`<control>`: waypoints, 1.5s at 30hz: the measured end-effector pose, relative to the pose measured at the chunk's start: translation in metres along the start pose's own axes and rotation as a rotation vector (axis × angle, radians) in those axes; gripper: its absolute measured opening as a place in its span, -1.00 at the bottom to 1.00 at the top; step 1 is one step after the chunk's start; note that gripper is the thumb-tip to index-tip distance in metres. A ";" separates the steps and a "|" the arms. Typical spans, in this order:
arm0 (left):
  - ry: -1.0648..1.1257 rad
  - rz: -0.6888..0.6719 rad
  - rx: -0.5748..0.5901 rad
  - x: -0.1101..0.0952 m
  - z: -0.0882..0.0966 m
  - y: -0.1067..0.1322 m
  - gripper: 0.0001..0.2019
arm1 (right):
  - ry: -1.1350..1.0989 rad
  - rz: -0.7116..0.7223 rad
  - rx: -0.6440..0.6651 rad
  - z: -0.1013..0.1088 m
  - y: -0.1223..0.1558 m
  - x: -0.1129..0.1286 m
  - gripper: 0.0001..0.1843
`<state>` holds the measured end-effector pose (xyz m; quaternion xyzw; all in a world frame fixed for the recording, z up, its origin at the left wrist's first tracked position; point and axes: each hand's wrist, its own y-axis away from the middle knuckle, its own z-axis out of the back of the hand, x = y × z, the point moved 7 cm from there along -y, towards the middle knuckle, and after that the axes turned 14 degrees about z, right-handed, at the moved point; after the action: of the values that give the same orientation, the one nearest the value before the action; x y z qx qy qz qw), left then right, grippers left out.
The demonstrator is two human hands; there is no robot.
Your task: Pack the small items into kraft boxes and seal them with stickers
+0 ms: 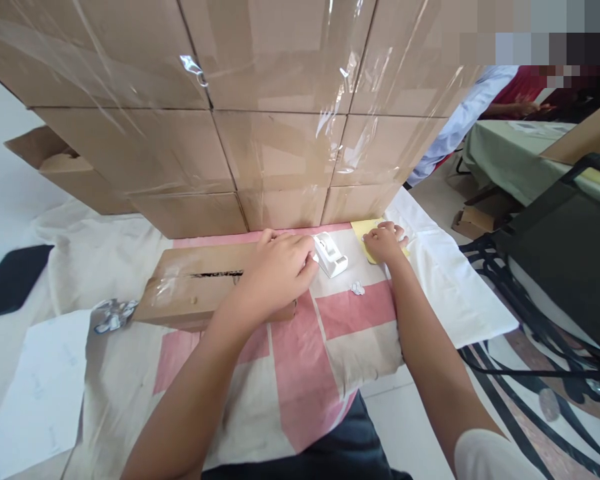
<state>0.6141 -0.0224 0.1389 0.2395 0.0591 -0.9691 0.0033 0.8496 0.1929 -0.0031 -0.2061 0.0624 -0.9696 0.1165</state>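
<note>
My left hand (284, 267) has its fingers curled, above the right end of a closed cardboard box (180, 293) and right beside a white tape dispenser (333, 257). What its fingertips hold, if anything, is hidden. The box lies flat, with a dark printed line and clear tape on its top. To the right, my right hand (384, 241) is bent over a yellow sheet (360, 231), its fingertips down at the sheet. I cannot make out what is between them. A small crumpled scrap (357, 288) lies on the cloth between my forearms.
A tall stack of taped cardboard boxes (280, 147) rises behind. Crumpled clear tape (114, 315), a white sheet (40, 393) and a dark flat object (13, 280) lie left. At right are a black chair (565, 240), a green-covered table (500, 153) and other people.
</note>
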 end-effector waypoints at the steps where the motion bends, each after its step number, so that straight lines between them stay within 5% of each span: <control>1: 0.002 -0.007 -0.009 0.000 0.000 0.000 -0.77 | 0.015 0.011 -0.001 -0.002 -0.001 0.000 -0.70; 10: 0.007 -0.032 -0.035 -0.001 0.001 0.000 -0.76 | 0.042 0.013 -0.053 0.000 0.001 0.004 -0.84; 18: -0.007 -0.051 -0.022 -0.001 0.001 0.000 -0.75 | -0.200 0.498 -0.380 0.044 0.022 0.062 -0.63; 20: -0.025 -0.069 -0.010 -0.002 -0.001 0.000 -0.75 | -0.448 0.688 -0.296 0.049 0.037 0.092 -0.70; 24: -0.037 -0.089 0.009 -0.002 -0.003 0.001 -0.74 | -0.905 0.887 0.160 0.041 0.077 0.153 -0.67; 28: -0.053 -0.072 0.023 -0.002 -0.004 0.001 -0.76 | -1.054 0.821 0.347 0.029 0.099 0.176 -0.69; 37: -0.050 -0.025 0.042 0.000 -0.006 -0.001 -0.80 | -1.185 0.680 0.189 0.028 0.093 0.166 -0.70; 45: 0.064 0.176 -0.270 0.015 0.017 -0.001 -0.90 | -1.124 0.667 0.004 -0.002 0.111 0.173 -0.75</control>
<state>0.5930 -0.0230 0.1468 0.2719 0.1675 -0.9402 0.1184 0.7173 0.0419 0.0431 -0.6511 0.0506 -0.6258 0.4264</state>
